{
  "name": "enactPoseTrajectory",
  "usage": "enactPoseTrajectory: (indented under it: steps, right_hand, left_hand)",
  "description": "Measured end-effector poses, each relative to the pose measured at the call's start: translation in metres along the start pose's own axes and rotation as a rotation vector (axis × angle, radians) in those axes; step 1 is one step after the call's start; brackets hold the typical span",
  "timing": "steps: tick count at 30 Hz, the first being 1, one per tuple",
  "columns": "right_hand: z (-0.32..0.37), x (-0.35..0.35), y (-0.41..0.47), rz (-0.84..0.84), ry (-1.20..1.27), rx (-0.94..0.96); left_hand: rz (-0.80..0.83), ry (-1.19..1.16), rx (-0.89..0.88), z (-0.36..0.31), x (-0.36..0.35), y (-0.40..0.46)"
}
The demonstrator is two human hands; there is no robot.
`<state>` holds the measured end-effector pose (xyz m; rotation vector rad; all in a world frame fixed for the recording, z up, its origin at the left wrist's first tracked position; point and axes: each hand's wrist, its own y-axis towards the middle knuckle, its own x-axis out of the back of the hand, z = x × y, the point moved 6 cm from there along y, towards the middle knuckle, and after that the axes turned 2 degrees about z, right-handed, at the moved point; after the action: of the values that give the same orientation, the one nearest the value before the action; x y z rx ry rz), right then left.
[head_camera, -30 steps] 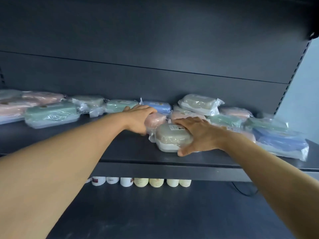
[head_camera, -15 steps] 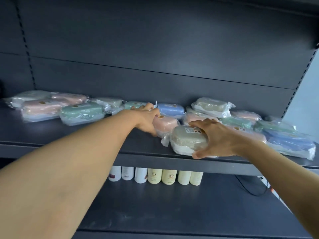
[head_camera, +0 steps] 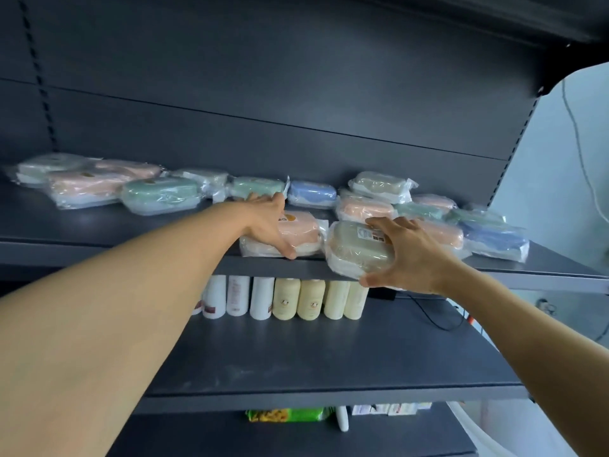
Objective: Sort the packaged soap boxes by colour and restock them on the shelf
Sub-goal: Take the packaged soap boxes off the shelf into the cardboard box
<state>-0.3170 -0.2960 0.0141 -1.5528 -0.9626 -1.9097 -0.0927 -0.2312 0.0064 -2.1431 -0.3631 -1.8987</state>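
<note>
Plastic-wrapped soap boxes in pink, green, blue and beige lie mixed along the dark upper shelf [head_camera: 99, 225]. My left hand [head_camera: 268, 222] grips a pink soap box [head_camera: 301, 230] at the shelf's front edge, thumb under its near side. My right hand [head_camera: 408, 255] holds a beige soap box [head_camera: 357, 249] that juts out past the shelf edge, fingers over its top and thumb beneath. Behind them sit a blue box [head_camera: 311, 192], a green box [head_camera: 257, 187] and a beige box [head_camera: 382, 185] stacked on a pink one [head_camera: 364, 209].
More pink and green boxes [head_camera: 158, 194] lie at the left, blue and green ones [head_camera: 494, 237] at the right. On the shelf below stand white and cream bottles [head_camera: 285, 300], with a black cable [head_camera: 431, 316] to their right. A green packet [head_camera: 286, 414] lies lower down.
Both hands have drawn their boxes toward the shelf's front edge; the beige box now overhangs it. The view has tilted down, showing the bottles and lower shelves.
</note>
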Motion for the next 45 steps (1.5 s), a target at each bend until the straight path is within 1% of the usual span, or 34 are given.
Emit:
enactPoseTrajectory:
  steps: [2, 6, 9, 11, 13, 15, 19, 23, 25, 31, 33, 36, 40, 45]
  right_hand:
    - [0.016, -0.001, -0.013, -0.003, 0.03, 0.007]
    - [0.059, -0.014, -0.043, 0.0, 0.098, 0.048]
    - [0.091, -0.034, -0.066, 0.012, 0.162, 0.054]
    - [0.116, -0.059, -0.084, 0.061, 0.197, 0.05]
    - [0.14, -0.094, -0.099, 0.141, 0.219, 0.039]
    - [0.156, -0.133, -0.115, 0.208, 0.22, 0.015]
    - [0.18, -0.226, -0.149, 0.408, 0.198, -0.037]
    - [0.18, -0.315, -0.181, 0.589, 0.155, -0.125]
    - [0.172, -0.357, -0.194, 0.636, 0.146, -0.212]
    - [0.146, -0.48, -0.231, 0.752, 0.098, -0.413]
    - [0.139, -0.518, -0.24, 0.743, 0.085, -0.462]
    - [0.135, -0.563, -0.246, 0.732, 0.047, -0.529]
    - [0.134, -0.609, -0.24, 0.662, 0.023, -0.58]
    - [0.127, -0.66, -0.234, 0.681, 0.038, -0.653]
  left_hand:
    - [-0.028, -0.124, -0.002, 0.009, -0.003, -0.026]
    - [-0.243, 0.037, -0.013, 0.031, -0.006, -0.096]
    - [-0.31, 0.088, 0.003, 0.057, -0.026, -0.151]
    - [-0.262, 0.093, 0.031, 0.081, -0.056, -0.187]
    - [-0.159, 0.092, 0.068, 0.104, -0.096, -0.214]
    - [-0.066, 0.049, 0.11, 0.119, -0.14, -0.236]
    - [0.149, -0.078, 0.197, 0.141, -0.242, -0.271]
    - [0.32, -0.18, 0.271, 0.146, -0.339, -0.292]
    - [0.392, -0.218, 0.313, 0.145, -0.383, -0.299]
    - [0.611, -0.31, 0.327, 0.128, -0.519, -0.309]
    - [0.655, -0.327, 0.319, 0.121, -0.561, -0.31]
    - [0.69, -0.219, 0.256, 0.111, -0.612, -0.306]
    - [0.705, -0.139, 0.179, 0.103, -0.667, -0.293]
    - [0.646, -0.104, 0.122, 0.1, -0.71, -0.279]
